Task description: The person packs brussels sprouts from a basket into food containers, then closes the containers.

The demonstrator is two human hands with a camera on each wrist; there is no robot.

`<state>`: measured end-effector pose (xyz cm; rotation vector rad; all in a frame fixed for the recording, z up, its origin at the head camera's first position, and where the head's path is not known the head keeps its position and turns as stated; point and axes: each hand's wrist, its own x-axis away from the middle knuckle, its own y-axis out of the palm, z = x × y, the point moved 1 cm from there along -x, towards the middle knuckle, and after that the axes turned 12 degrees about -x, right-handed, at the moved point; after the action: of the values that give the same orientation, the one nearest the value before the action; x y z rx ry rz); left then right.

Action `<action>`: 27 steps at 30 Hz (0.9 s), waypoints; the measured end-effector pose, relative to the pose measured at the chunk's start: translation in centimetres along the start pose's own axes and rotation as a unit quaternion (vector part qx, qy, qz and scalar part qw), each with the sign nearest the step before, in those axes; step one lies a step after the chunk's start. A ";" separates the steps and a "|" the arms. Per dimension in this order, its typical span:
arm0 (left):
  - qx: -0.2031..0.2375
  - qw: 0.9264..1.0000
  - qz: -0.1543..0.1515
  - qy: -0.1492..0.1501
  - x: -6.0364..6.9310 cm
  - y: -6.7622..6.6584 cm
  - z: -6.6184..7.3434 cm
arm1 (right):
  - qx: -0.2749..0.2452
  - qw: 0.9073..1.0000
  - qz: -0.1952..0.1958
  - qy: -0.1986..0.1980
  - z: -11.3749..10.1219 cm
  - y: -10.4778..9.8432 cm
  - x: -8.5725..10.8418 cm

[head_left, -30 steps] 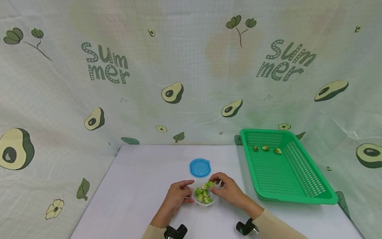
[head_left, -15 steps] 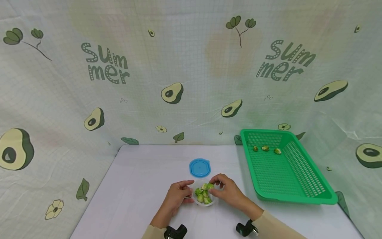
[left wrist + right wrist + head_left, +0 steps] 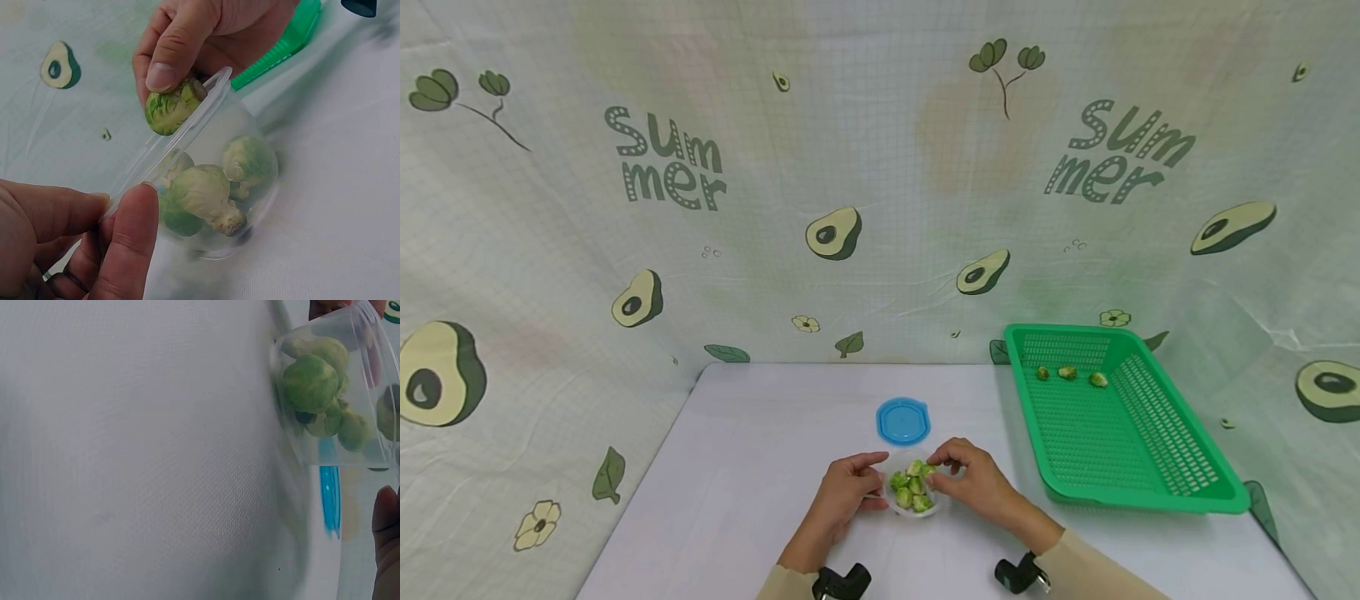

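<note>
A clear round plastic container [image 3: 209,140] with several Brussels sprouts [image 3: 203,190] inside stands on the table. My left hand [image 3: 847,487] pinches its rim between thumb and fingers from the left. From the opposite side, my right hand [image 3: 972,477] pinches one more Brussels sprout [image 3: 169,114] between thumb and fingers, right at the container's rim. In the right wrist view, the sprouts [image 3: 310,384] show through the container wall, while much of the right hand lies outside that picture.
Just behind the container lies a blue lid [image 3: 903,421], flat on the white table [image 3: 760,467]. A large green basket [image 3: 1112,450] stands to the right, with three Brussels sprouts [image 3: 1067,372] near its far end. A printed cloth [image 3: 880,167] hangs behind the table.
My right hand has sunk slightly with its Brussels sprout, closer to the container's opening. The left hand and the container stay in place.
</note>
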<state>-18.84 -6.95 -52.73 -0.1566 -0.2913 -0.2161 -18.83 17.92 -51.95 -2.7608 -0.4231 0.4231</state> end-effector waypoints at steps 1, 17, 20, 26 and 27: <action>0.000 1.000 0.000 0.001 0.0 0.0 0.0 | 0.001 1.000 0.000 -0.001 0.0 0.0 0.0; 0.000 1.000 0.001 0.000 0.1 0.1 0.3 | -0.014 1.000 -0.002 -0.015 0.2 -0.2 0.2; -0.001 1.000 0.000 0.003 0.1 0.1 0.3 | -0.017 1.000 0.006 -0.013 0.2 -0.2 0.2; 0.000 1.000 0.001 0.000 0.1 0.0 0.1 | -0.026 0.999 0.020 -0.001 0.3 -0.2 -0.1; 0.001 1.000 0.000 0.000 0.0 0.0 0.1 | -0.027 0.999 0.023 -0.001 0.3 -0.2 -0.1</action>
<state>-18.84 -6.92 -52.62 -0.1556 -0.2913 -0.2157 -19.07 18.16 -52.10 -2.8263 -0.3779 0.4327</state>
